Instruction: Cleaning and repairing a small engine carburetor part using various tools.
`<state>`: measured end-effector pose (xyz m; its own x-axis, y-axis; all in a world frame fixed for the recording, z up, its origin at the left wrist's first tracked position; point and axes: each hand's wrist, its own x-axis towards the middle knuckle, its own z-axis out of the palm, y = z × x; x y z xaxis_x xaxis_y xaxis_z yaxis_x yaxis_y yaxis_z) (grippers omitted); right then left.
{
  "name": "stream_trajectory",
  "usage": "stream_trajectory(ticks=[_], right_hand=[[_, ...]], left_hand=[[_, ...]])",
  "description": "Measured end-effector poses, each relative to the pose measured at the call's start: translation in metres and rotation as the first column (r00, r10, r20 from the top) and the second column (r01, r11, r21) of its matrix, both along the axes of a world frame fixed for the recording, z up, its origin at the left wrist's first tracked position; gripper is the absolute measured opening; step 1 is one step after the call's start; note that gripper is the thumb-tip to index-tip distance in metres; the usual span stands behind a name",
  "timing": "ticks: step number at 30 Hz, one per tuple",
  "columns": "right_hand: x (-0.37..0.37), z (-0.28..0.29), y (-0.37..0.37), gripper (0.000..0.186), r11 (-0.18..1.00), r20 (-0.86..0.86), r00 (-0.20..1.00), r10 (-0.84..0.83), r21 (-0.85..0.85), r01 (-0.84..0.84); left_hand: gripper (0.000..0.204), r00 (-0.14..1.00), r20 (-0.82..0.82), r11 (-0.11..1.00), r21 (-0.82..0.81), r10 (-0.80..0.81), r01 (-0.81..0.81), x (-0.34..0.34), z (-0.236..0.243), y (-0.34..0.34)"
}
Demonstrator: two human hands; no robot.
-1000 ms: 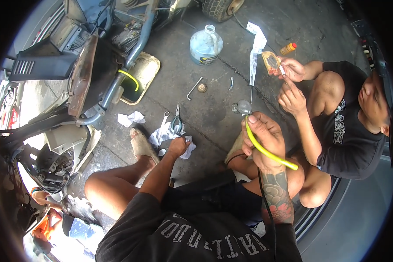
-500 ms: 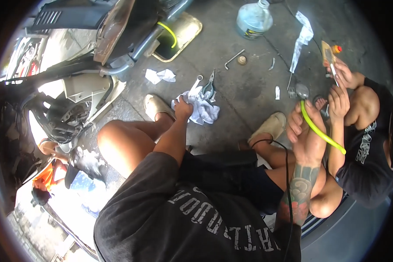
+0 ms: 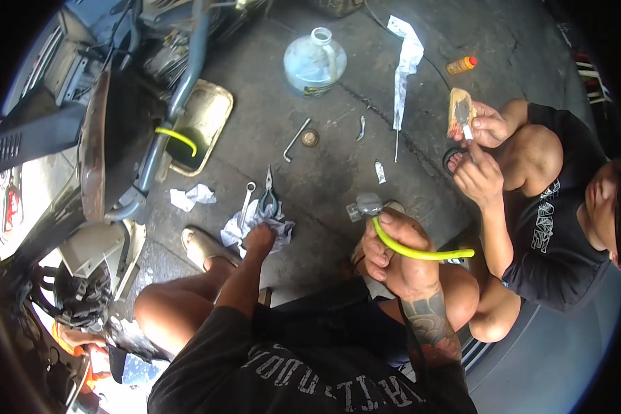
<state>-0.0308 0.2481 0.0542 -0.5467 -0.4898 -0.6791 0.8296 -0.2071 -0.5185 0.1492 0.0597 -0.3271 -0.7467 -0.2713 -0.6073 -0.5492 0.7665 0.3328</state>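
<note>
My left hand (image 3: 260, 239) is closed on a crumpled white rag (image 3: 283, 233) on the floor, its fingers partly hidden. A combination wrench (image 3: 246, 204) and green-handled pliers (image 3: 269, 194) lie at the rag's far side. My right hand (image 3: 405, 257) is raised, palm up, with fingers curled round a bright yellow-green hose (image 3: 421, 254). Beyond the fingertips, at the hose's far end, is a small grey rounded part (image 3: 369, 203); its kind and how it joins the hose cannot be made out.
At left stands a partly stripped motorcycle (image 3: 155, 155) with a drain pan (image 3: 217, 124) beneath. A blue plastic jug (image 3: 315, 65), hex key (image 3: 296, 140), round cap (image 3: 310, 137) and paper strip (image 3: 403, 69) lie ahead. At right a person (image 3: 490, 172) holds a brush-like tool and a tan block.
The whole view has swung, so the floor things appear shifted left. My right hand and the hose have come inward and lower. My left hand stays on the rag.
</note>
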Motion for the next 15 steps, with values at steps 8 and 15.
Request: stream_trajectory(ticks=[8, 15], right_hand=[[-0.035, -0.003, -0.016, 0.027, 0.999, -0.009, 1.000, 0.004, -0.040, -0.005], [-0.031, 0.018, -0.042, 0.028, 0.998, -0.168, 0.984, 0.053, -0.033, -0.059]], left_hand=[[0.051, 0.924, 0.254, 0.952, 0.192, -0.285, 0.240, -0.052, 0.087, -0.004], [0.055, 0.899, 0.156, 0.888, 0.296, -0.408, 0.352, -0.029, 0.210, -0.050]])
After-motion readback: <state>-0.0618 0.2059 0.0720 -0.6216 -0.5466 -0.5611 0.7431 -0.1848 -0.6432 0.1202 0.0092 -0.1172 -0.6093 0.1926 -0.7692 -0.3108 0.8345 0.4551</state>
